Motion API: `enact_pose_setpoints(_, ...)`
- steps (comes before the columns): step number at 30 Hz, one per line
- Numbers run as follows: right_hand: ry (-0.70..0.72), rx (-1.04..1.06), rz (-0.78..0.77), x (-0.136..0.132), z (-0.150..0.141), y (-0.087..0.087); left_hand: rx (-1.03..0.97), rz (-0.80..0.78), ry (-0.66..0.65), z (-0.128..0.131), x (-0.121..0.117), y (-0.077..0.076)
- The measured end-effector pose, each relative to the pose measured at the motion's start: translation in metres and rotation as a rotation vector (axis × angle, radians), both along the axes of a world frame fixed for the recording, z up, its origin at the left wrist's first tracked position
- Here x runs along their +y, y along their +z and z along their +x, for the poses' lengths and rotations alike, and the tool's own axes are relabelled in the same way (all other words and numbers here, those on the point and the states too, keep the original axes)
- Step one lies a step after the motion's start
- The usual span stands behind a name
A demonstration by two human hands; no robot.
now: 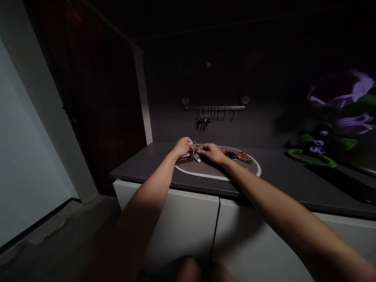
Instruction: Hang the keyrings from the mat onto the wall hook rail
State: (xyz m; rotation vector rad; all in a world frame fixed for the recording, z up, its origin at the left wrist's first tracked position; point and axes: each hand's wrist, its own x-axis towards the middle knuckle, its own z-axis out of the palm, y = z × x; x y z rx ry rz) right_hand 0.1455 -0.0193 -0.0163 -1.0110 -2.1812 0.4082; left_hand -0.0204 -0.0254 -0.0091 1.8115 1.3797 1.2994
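Grip state?

Left grip and right grip pinched together on a metal key ring, above the rear edge of the oval mat.

Technique?

Small, close pinch from both sides; ring kept steady over the mat.

Surface and room?

Mat lies near the front edge of the dark surface. Pink strap sits left, red key fob right. Wall rail carries hanging keys; purple floral print at right.
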Motion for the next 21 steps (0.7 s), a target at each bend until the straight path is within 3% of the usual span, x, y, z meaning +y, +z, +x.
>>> enact_pose_setpoints(6,0.008,0.080,-0.069,0.010,-0.006,-0.008,-0.133,-0.041,-0.044,0.002,-0.006,0.005)
enact_pose_setpoints(14,-0.039,0.143,-0.144,0.006,-0.013,-0.010,-0.158,-0.030,-0.140,0.002,-0.009,0.007)
enact_pose_setpoints(21,-0.028,0.228,-0.190,0.014,-0.012,-0.013,-0.185,0.032,-0.125,0.001,-0.008,0.008)
